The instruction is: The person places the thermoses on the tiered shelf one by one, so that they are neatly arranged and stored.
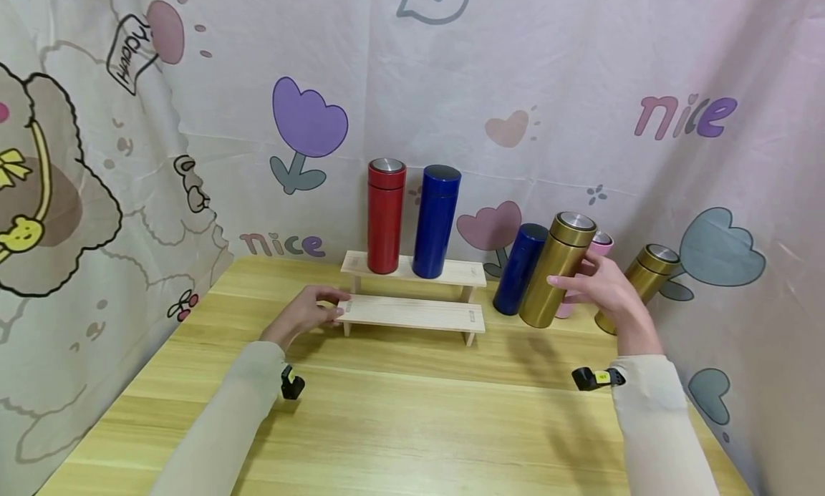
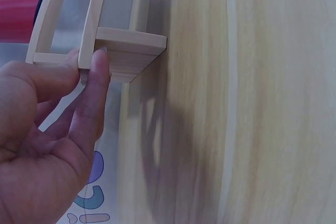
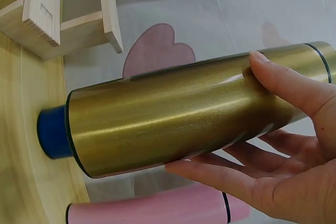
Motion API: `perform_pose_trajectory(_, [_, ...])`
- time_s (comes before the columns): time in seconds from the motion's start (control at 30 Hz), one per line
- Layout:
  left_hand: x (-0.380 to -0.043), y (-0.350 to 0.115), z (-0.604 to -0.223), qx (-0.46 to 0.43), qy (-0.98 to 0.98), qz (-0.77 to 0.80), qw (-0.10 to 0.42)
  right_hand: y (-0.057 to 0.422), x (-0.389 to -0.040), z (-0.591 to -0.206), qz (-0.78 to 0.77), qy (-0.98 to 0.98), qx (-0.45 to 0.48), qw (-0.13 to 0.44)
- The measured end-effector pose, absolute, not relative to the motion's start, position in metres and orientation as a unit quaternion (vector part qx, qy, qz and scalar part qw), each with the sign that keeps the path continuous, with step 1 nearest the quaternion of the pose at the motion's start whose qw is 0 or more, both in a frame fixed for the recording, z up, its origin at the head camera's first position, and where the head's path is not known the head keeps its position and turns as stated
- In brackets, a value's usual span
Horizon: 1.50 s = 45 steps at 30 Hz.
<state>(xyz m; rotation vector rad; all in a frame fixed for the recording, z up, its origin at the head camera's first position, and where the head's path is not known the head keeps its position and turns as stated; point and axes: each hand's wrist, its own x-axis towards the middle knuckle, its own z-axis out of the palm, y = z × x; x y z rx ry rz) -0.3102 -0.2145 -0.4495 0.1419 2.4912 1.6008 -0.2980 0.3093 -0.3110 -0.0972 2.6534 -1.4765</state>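
My right hand (image 1: 606, 288) grips a gold thermos bottle (image 1: 548, 281) around its upper part. The bottle tilts slightly, and in the right wrist view its base is off the table. My left hand (image 1: 309, 313) pinches the left end of the lower board of a two-step wooden stand (image 1: 412, 312), thumb on one face and fingers on the other. A red thermos bottle (image 1: 384, 220) and a blue thermos bottle (image 1: 436, 224) stand side by side on the upper step. The lower step bears nothing.
Right of the stand, a second blue bottle (image 1: 520, 267) stands behind the held one. A pink bottle (image 3: 157, 208) is partly hidden by my right hand. Another gold bottle (image 1: 644, 281) stands farther right. A printed cloth (image 1: 412, 74) hangs behind the wooden table (image 1: 412, 424).
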Motion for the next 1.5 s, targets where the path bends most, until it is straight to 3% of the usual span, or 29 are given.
perform_pose_trajectory(1.5, [-0.311, -0.215, -0.449, 0.05, 0.836, 0.538, 0.093, 0.237, -0.336, -0.277, -0.542, 0.838, -0.037, 0.042])
